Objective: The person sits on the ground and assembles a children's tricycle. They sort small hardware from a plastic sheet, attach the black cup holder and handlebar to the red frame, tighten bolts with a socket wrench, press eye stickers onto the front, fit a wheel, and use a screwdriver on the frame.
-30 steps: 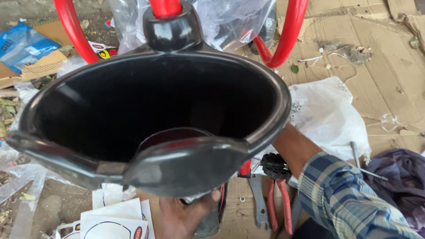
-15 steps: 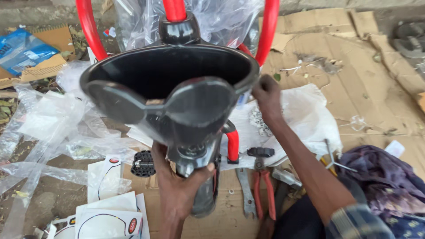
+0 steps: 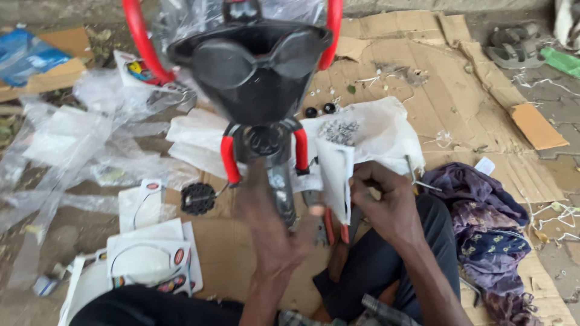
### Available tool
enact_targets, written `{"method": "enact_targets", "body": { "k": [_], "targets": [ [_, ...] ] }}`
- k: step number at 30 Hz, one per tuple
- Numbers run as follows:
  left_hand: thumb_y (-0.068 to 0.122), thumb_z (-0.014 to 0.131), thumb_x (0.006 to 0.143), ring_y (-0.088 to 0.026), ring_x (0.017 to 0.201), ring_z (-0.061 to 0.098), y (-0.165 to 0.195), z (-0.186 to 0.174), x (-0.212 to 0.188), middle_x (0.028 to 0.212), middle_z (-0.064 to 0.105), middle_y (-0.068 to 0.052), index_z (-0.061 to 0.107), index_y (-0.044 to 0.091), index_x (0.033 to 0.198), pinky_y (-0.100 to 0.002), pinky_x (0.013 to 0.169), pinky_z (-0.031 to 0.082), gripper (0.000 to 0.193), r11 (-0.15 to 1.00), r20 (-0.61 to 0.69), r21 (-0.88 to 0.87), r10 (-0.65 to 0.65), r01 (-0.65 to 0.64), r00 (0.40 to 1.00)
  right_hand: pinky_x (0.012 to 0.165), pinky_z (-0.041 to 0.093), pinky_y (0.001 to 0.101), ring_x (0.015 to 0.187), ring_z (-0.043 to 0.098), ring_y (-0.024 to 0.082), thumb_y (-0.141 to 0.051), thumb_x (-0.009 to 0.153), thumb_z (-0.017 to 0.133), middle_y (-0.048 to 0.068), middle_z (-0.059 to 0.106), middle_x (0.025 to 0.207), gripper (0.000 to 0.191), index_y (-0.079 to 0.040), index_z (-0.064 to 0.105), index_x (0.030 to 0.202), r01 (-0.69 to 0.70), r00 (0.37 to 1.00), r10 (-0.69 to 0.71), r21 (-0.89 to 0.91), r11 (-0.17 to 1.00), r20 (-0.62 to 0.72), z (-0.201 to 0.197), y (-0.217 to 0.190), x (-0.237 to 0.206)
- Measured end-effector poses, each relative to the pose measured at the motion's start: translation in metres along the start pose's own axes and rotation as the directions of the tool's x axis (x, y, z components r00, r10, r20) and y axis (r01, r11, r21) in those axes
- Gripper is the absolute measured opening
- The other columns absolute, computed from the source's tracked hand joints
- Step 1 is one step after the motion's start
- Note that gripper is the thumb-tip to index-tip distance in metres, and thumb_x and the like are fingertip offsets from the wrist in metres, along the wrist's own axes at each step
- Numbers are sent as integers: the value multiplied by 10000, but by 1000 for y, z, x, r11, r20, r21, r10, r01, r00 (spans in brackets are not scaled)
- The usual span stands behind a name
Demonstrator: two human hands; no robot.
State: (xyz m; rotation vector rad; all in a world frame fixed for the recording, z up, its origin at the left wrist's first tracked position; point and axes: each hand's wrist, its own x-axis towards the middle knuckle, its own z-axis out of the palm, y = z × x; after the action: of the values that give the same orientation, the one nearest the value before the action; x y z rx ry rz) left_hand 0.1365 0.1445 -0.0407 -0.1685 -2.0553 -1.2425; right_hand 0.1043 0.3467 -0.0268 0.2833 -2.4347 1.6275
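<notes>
A black moulded seat with red bars stands tilted in front of me, carried on a black stem between two red brackets. My left hand, blurred by motion, is wrapped under the lower end of that stem. Just right of the stem, my right hand pinches the hanging edge of a white plastic bag that has small metal parts lying on it.
Red-handled pliers lie under the bag's edge. A black toothed part and sticker sheets lie at the left, among clear plastic wrap. A purple cloth is at the right. Flattened cardboard covers the ground.
The seat has swung away from me and tipped further over. My right hand came off the seat's rim and down to the white bag. My left hand slid lower on the stem.
</notes>
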Motion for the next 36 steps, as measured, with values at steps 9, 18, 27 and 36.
{"method": "enact_targets", "body": {
  "k": [9,18,27,36],
  "targets": [
    [233,664,1022,-101,677,509,-2,-19,8,816,667,-43,775,-2,1233,-298,591,411,335,670,274,-469,-509,576,816,652,484,263,750,593,68,-30,1005,620,11,667,857,72,-4,679,971,-188,982,179,454,871,63,21,-14,-22],
    [113,726,945,2,628,528,-36,-35,9,760,694,43,739,-16,979,-205,538,417,134,481,286,-656,-555,581,781,600,501,255,717,607,74,-93,1015,605,3,673,855,76,-57,671,1008,-294,934,358,544,786,-12,32,-21,-20],
    [147,774,930,8,619,525,-34,-29,6,719,683,20,725,-3,928,-207,518,396,158,641,262,-544,-483,541,836,774,575,277,904,702,107,-27,912,733,69,761,1026,244,17,703,1150,-153,987,163,405,901,10,33,-14,-27],
    [92,674,951,-26,763,666,-16,-35,14,916,769,-37,709,-9,1125,-209,647,543,204,446,496,-597,-448,667,744,676,584,270,783,721,116,-49,960,689,83,776,976,205,28,712,1148,-257,918,387,615,745,-85,28,-15,-23]
  ]
}}
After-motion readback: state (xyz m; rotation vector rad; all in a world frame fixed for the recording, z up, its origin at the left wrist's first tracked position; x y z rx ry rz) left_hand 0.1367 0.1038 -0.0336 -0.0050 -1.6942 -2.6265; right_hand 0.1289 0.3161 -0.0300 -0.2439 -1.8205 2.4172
